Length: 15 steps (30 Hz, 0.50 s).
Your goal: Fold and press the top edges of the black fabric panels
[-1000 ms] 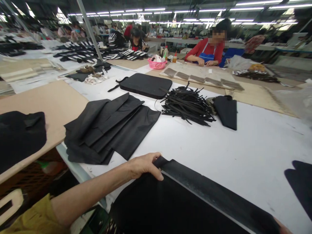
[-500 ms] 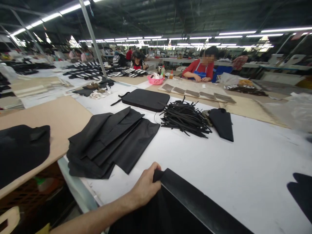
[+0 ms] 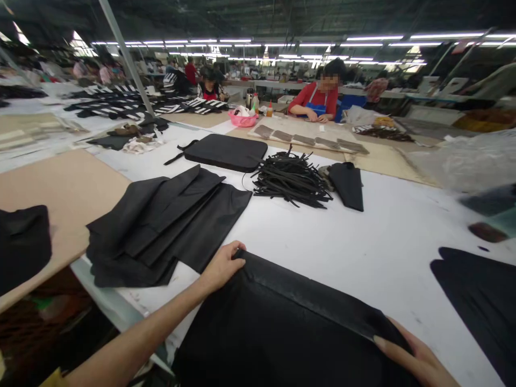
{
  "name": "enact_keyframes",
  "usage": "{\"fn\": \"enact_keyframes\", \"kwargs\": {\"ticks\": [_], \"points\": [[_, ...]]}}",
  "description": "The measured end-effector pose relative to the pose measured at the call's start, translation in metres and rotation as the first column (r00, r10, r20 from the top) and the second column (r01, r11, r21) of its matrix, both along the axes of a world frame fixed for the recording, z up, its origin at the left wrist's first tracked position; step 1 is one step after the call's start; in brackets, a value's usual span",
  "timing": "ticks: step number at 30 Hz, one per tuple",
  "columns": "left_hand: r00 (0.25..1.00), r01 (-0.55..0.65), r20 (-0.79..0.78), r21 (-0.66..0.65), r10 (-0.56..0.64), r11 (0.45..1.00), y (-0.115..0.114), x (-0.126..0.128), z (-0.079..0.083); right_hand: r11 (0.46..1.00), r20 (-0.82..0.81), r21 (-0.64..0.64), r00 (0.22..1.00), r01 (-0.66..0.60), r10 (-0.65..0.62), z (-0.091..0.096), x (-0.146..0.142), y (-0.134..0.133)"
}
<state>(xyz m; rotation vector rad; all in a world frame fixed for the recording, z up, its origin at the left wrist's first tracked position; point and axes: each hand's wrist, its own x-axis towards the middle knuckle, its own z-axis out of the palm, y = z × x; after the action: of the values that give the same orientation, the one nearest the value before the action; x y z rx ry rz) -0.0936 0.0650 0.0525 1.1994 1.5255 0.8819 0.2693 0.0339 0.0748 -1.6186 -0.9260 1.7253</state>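
Observation:
A large black sheet of fabric or leather-like material (image 3: 290,317) lies at the near edge of the white table, with a folded band along its far side. My left hand (image 3: 224,264) pinches its far left corner between thumb and fingers. At the far right end of the band, my right hand (image 3: 415,349) grips the edge, thumb on top and fingers behind. Just beyond my left hand sits a loose stack of black pieces (image 3: 161,226). More dark cut pieces (image 3: 479,301) rest at the right.
On the white table (image 3: 387,236) are a bundle of black strips (image 3: 292,180), a black padded panel (image 3: 226,151) and a small black piece (image 3: 347,185). A pink basket (image 3: 243,118) stands farther back. A co-worker in red (image 3: 318,99) sits across the table.
My right hand has come into view, holding the right end of the band. The sheet's band now lies flatter and more crosswise. The view has shifted to the right.

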Motion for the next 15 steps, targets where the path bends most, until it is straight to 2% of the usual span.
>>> {"fn": "enact_keyframes", "kwargs": {"ticks": [4, 5, 7, 9, 11, 13, 15], "points": [[0.948, -0.094, -0.279, 0.217, 0.154, 0.972, -0.004, -0.012, 0.008, 1.0, 0.015, 0.002, 1.0, -0.009, 0.009, 0.005, -0.011, 0.0], [0.923, -0.073, -0.348, 0.266, 0.166, 0.961, -0.009, -0.012, 0.011, 1.0, 0.026, 0.018, 1.0, -0.017, 0.017, 0.006, -0.013, 0.0], [0.841, 0.082, -0.529, 0.322, 0.108, 0.943, -0.024, -0.008, 0.014, 0.999, 0.05, 0.042, 0.999, -0.024, 0.022, 0.007, -0.014, -0.001], [0.696, 0.309, -0.718, 0.28, -0.015, 0.909, -0.042, -0.001, 0.013, 0.998, 0.078, 0.056, 0.997, -0.03, 0.025, 0.005, -0.015, -0.002], [0.541, 0.476, -0.832, 0.182, -0.123, 0.86, -0.058, 0.008, 0.007, 0.997, 0.097, 0.064, 0.995, -0.041, 0.034, 0.001, -0.013, -0.001], [0.41, 0.554, -0.896, 0.096, -0.171, 0.827, -0.067, 0.015, 0.0, 0.996, 0.086, 0.059, 0.995, -0.061, 0.056, -0.004, -0.009, 0.001], [0.31, 0.582, -0.933, 0.032, -0.185, 0.812, -0.069, 0.019, -0.007, 0.994, 0.068, 0.046, 0.993, -0.101, 0.098, -0.01, -0.001, 0.004]]}}
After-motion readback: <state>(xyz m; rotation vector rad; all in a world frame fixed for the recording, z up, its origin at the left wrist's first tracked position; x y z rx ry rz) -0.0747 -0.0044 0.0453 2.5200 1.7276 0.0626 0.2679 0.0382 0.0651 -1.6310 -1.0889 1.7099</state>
